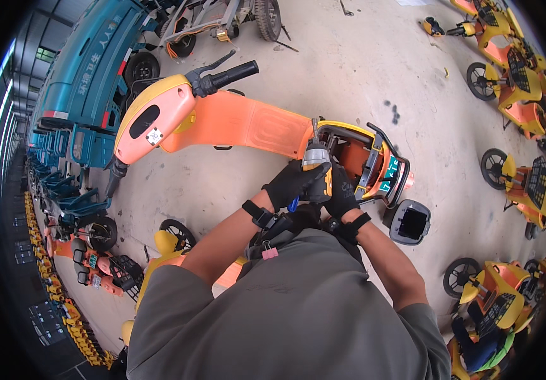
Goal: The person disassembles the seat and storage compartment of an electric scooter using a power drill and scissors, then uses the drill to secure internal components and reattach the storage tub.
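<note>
Both my hands wear black gloves and meet in front of my waist at a yellow and grey cordless drill [317, 157]. My left hand [287, 184] is closed on the drill from the left. Against its right side my right hand [341, 190] is also closed, its fingers partly hidden behind the tool. The drill's bit points away from me, over the edge of an orange and yellow scooter [254, 121]. Just beyond the drill, the scooter's rear compartment [351, 152] lies uncovered, with a black rack around its back end. The scooter's handlebar is at the far left.
A dark grey, rounded square piece [409, 221] lies on the floor right of the scooter. Several yellow scooters [529, 187] line the right side. Teal cargo vehicles [89, 69] stand at left, and a bare wheeled frame [213, 22] at the back. Another yellow scooter [166, 244] is close on my left.
</note>
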`<move>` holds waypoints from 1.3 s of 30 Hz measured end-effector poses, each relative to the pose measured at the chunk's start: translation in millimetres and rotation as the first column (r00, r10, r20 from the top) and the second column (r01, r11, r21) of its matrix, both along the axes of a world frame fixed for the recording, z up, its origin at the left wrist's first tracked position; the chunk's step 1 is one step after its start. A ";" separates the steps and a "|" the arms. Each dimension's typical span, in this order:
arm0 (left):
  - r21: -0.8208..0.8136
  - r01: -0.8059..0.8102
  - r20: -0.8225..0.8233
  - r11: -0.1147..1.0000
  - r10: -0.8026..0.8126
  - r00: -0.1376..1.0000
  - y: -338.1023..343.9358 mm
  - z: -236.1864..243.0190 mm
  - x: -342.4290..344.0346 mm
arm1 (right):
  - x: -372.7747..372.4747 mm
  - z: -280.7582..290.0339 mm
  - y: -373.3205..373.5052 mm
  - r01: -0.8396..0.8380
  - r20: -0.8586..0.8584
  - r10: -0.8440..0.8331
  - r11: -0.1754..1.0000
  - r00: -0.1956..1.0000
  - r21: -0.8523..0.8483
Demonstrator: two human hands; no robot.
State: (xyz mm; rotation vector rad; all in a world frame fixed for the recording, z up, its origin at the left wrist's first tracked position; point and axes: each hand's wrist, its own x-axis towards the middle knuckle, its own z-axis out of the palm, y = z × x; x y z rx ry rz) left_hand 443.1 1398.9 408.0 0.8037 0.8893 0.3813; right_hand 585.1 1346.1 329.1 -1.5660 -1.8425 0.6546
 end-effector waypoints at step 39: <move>0.199 0.493 -0.944 0.847 0.030 0.330 247.3 -236.7 -56.7 | -14.3 -57.7 -10.5 0.390 0.094 -0.571 0.424 0.816 -0.817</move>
